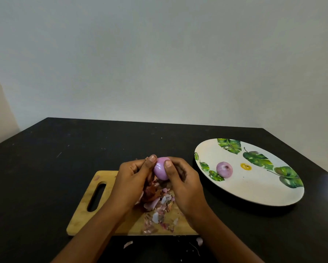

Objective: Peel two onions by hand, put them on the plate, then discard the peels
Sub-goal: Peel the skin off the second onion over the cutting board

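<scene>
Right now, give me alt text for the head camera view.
The left hand and right hand hold a smooth purple onion over a wooden cutting board strewn with papery onion peels. Another peeled purple onion sits on a white leaf-patterned round plate at right, on a black table.

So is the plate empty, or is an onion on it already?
Not empty. One peeled purple onion lies on the plate, toward its left side; the left hand and right hand hold the second onion.

The left hand and right hand are bare, with short fingernails.
</scene>
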A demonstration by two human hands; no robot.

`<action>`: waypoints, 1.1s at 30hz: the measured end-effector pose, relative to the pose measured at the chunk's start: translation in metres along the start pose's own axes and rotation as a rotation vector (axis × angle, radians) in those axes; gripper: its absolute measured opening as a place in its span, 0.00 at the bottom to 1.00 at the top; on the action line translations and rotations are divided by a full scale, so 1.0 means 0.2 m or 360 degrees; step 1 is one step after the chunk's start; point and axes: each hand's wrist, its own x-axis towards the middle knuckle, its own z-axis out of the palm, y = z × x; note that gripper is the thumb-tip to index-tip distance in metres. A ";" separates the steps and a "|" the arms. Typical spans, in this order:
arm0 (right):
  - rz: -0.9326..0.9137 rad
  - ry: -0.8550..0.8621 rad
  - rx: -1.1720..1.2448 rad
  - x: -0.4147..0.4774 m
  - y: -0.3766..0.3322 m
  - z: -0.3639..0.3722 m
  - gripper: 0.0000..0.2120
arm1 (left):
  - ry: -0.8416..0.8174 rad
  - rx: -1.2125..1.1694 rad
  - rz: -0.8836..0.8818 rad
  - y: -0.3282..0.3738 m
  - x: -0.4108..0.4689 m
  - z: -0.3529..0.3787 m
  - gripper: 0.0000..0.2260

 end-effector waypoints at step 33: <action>0.0722 -0.0271 0.0692 0.04 -0.04 -0.08 0.20 | -0.0131 -0.0062 -0.0198 -0.03 0.02 -0.01 0.25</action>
